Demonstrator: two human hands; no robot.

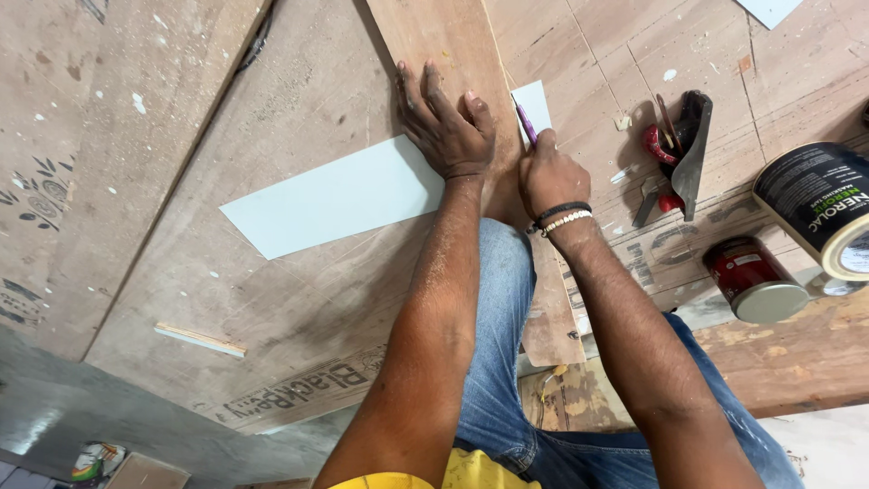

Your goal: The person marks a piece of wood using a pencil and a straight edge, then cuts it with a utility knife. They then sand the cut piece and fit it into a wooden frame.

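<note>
Left hand (445, 136), fingers spread flat, presses a smooth wooden strip (453, 54) across a pale blue laminate sheet (335, 195). Right hand (548, 177), fingers clamped on a purple pencil (526, 125). Beneath: scuffed, paint-flecked plywood boards (272, 299).

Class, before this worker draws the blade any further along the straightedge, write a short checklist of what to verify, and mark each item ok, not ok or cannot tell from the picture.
1. Left hand pressed flat on the wooden board used as a straightedge: ok.
2. Left fingers away from the cutting edge: ok, they spread to the far side.
3. Right hand grips the purple-handled knife against the board's edge: ok.
4. Pale laminate strip lies flat under the board: ok.
5. Blade tip on a marked line: cannot tell, it is hidden.
6. Hand plane and tins clear of the cutting path: ok.
</note>
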